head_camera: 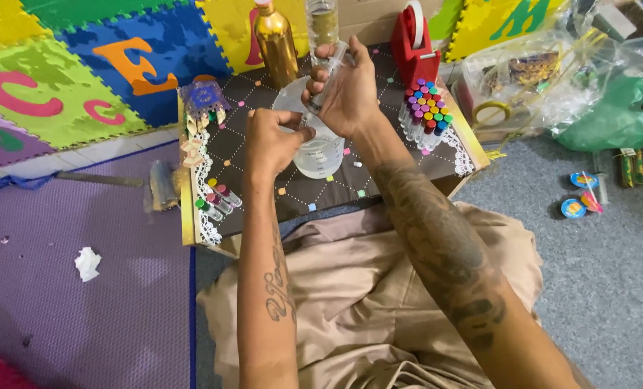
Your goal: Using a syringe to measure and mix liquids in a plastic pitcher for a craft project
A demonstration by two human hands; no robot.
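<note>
While our right hand (347,90) grips a clear syringe (330,75), its long axis tilted down toward the left, our left hand (275,140) pinches something small at its lower tip, just above a beaker (320,155); our fingers hide that tip and whatever the left hand holds

The left hand (271,144) and right hand (343,90) meet over the bench (336,191), above a beaker (320,155). Behind the right hand stand two bottles (276,43); to its right, a rack of capped vials (425,112), with a tape dispenser (415,43) behind that. Loose vials (219,200) lie left of the left hand, nearer the person.
</note>
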